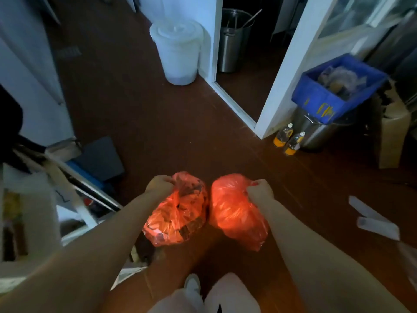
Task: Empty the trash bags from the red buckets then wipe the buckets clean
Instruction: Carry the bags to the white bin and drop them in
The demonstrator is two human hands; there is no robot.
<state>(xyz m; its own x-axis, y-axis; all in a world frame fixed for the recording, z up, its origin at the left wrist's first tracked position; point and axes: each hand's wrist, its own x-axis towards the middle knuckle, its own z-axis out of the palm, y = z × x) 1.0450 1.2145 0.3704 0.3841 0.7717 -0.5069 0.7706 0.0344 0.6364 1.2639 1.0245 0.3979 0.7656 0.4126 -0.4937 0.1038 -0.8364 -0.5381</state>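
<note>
Two full red trash bags hang side by side over the dark brown floor in front of me. My left hand (159, 184) grips the gathered top of the left trash bag (178, 213), whose dark contents show through the plastic. My right hand (259, 190) grips the top of the right trash bag (237, 215). The bags nearly touch in the middle. No red bucket is in view.
A white lidded bucket (178, 50) stands ahead by a white door frame (284, 71). A metal pot sits in the dark doorway. At right are a blue crate (334, 86) on a steel pot, two bottles (288, 138) and a cardboard box. Shelving and clutter crowd the left.
</note>
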